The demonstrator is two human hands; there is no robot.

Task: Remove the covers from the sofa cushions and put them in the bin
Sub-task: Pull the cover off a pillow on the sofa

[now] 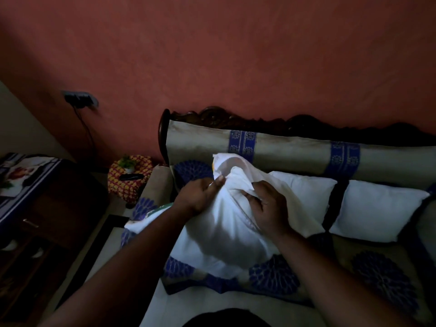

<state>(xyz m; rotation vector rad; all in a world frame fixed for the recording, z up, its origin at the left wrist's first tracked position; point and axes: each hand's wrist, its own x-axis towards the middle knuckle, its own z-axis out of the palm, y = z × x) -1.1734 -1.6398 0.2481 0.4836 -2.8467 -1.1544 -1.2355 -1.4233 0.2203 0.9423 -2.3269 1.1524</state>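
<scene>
A white cushion (219,241) stands on the sofa seat (354,263) in front of me, its white cover bunched up at the top (232,168). My left hand (200,197) pinches the cover's loose edge on the left side. My right hand (266,208) grips a fold of the cover on the right, fingers curled into the cloth. Two more white cushions (306,192) (377,208) lean against the sofa back to the right. No bin is in view.
The sofa has a beige and blue backrest (283,147) with a carved dark wood frame against a red wall. A patterned stool (128,178) with a small plant stands left of the sofa. A dark wooden cabinet (47,208) sits at far left.
</scene>
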